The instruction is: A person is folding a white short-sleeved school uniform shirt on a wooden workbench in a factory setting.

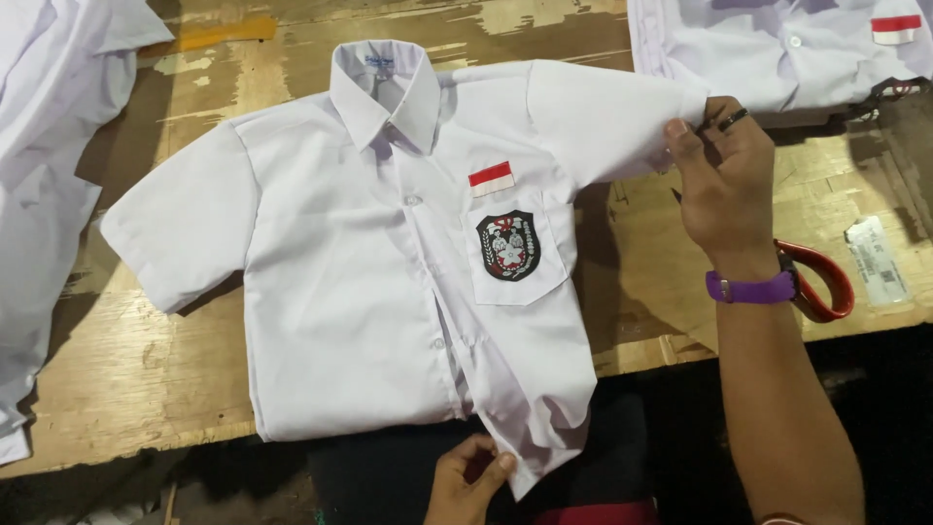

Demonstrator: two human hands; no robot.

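While the white shirt [389, 282] lies flat on the worktop [126, 369], the right hand [724, 185] pinches its sleeve end. Left hand [468, 481] pinches the hem at the near edge.

- right hand [724, 180]: dark ring on one finger, purple band at the wrist, forearm bare
- left hand [468, 483]: bare, nothing worn

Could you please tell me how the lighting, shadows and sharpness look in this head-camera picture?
In the head view, light is even and bright; the white shirt nearly washes out, with folds faint. Soft shadows fall under its sleeve and along its right side on the wooden table. The crest patch is sharp, and the right hand and left hand show little blur. The bottom edge is dark.
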